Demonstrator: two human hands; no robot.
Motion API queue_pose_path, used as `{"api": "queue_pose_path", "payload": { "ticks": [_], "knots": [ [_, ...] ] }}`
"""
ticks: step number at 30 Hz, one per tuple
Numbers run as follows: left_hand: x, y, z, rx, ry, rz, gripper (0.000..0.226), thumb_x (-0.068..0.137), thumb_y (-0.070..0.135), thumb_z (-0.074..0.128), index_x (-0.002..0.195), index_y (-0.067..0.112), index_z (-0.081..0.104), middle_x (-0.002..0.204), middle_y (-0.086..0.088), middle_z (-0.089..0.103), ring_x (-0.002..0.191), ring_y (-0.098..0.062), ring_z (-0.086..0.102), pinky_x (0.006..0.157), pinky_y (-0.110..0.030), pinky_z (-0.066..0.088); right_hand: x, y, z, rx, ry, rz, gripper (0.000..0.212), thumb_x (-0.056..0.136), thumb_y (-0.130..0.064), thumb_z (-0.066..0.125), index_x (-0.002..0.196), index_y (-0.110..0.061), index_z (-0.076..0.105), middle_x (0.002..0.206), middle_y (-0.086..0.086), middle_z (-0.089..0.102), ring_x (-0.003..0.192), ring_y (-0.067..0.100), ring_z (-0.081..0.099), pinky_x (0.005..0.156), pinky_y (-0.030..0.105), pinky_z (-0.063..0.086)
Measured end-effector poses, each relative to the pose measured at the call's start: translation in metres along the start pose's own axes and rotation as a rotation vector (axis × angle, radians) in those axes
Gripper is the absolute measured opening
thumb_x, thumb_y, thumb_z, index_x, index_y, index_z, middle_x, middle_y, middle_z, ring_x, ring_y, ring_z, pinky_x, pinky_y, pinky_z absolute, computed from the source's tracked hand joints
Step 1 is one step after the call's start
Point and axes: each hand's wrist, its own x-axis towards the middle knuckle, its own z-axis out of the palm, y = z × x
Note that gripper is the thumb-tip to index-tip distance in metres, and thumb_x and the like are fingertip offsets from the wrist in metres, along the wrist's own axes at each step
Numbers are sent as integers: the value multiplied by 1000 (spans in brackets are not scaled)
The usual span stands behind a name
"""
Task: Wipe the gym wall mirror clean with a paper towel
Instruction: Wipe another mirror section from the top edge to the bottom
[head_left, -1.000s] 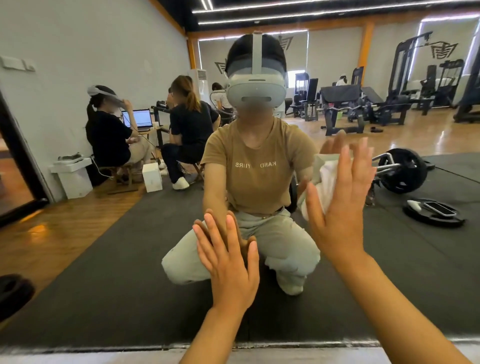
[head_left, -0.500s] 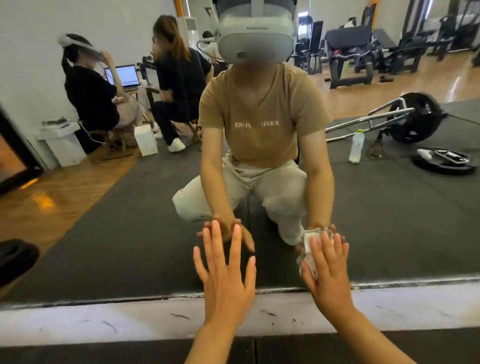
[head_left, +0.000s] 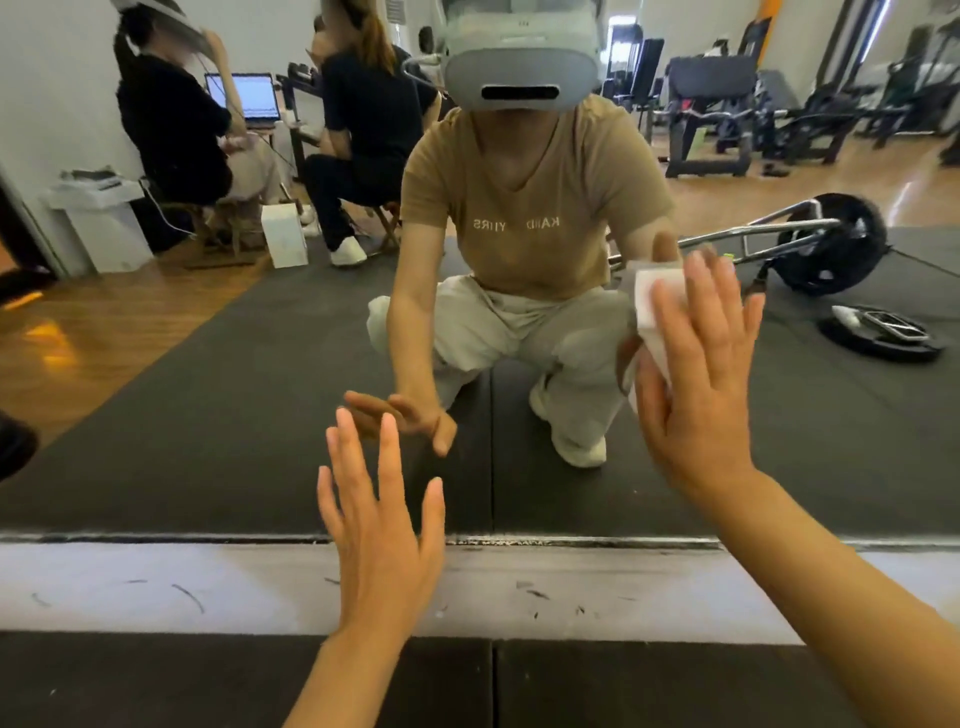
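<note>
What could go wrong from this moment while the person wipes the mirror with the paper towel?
1. The left hand lies with spread fingers against or near the mirror; it may leave fresh prints.
2. The right hand presses the paper towel with flat fingers only, so the towel might slip out.
3. The towel is folded small, so streaks may stay between strokes.

Pretty standard gym room: dark rubber mat (head_left: 208, 415) over warm wood floor (head_left: 104, 332), white wall (head_left: 52, 104) at 10 o'clock, weight machines (head_left: 779, 114) at 1 o'clock, scuffed white ledge (head_left: 156, 587) down at 6.
</note>
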Motion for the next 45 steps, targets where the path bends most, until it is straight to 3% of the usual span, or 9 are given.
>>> {"api": "queue_pose_path", "payload": {
  "ticks": [4, 8, 12, 17, 22, 27, 35, 40, 45],
  "knots": [
    [1, 5, 2, -97, -9, -46, 74, 100, 44, 42, 160, 25, 3, 166, 4, -23, 154, -16, -12, 119, -50, 8, 45, -31, 12, 93, 224, 225, 44, 98, 3, 51, 141, 7, 43, 155, 29, 26, 149, 39, 13, 123, 44, -2],
    [-1, 2, -1, -120, -55, -52, 74, 100, 44, 38, 158, 37, -7, 164, 8, -27, 151, -9, -19, 117, -51, 9, 21, -51, 39, 42, 242, 250, 50, 96, -7, 51, 144, -2, 38, 159, 18, 22, 153, 24, 3, 122, 48, 0],
    [-3, -7, -5, -96, -92, -19, 73, 104, 44, 38, 155, 44, -14, 163, 9, -28, 150, -6, -21, 117, -49, 10, -33, -59, 62, 3, 55, 15, 70, 94, -12, 53, 156, -20, 24, 167, -4, 8, 154, 25, 6, 123, 51, 8],
    [-4, -12, -8, -74, -111, -10, 80, 98, 46, 40, 154, 46, -17, 163, 12, -27, 150, -5, -20, 118, -48, 9, -151, -73, 79, -232, -411, -336, 89, 83, -8, 59, 159, -14, 13, 168, 3, 4, 154, 28, 4, 125, 46, 2],
    [-3, -12, -9, -71, -109, 1, 81, 97, 45, 41, 153, 47, -18, 163, 14, -27, 149, -3, -21, 117, -48, 10, -142, -65, 73, -272, -500, -459, 102, 73, -1, 62, 160, -13, 9, 168, 5, 0, 154, 24, 8, 126, 41, 1],
    [-5, -12, -2, -69, -96, -2, 77, 98, 50, 36, 156, 43, -14, 165, 8, -24, 151, -8, -19, 117, -50, 12, -66, -66, 68, -176, -235, -324, 72, 90, -7, 57, 154, -14, 25, 167, 4, 10, 153, 24, 13, 125, 45, 7],
    [-3, -9, 13, -109, -50, -34, 77, 96, 54, 34, 157, 40, -11, 166, 4, -22, 151, -9, -18, 112, -55, 16, 59, -52, 28, -82, 254, 321, 49, 103, -11, 42, 150, 2, 35, 160, 23, 23, 150, 41, 14, 124, 46, 5],
    [-4, -18, 9, -86, -57, 30, 76, 96, 50, 34, 160, 36, -5, 167, 0, -17, 153, -13, -14, 110, -55, 18, 38, -69, 54, -50, 251, 328, 52, 101, -16, 42, 148, 6, 34, 158, 24, 21, 152, 32, 4, 123, 49, 4],
    [-5, -20, 4, -51, -69, 47, 74, 98, 48, 34, 160, 31, -3, 168, -4, -13, 154, -16, -11, 113, -54, 16, -9, -92, 82, -34, 52, 116, 68, 100, -22, 47, 159, -15, 14, 168, 1, 1, 154, 26, -2, 124, 48, 4]
  ]
}}
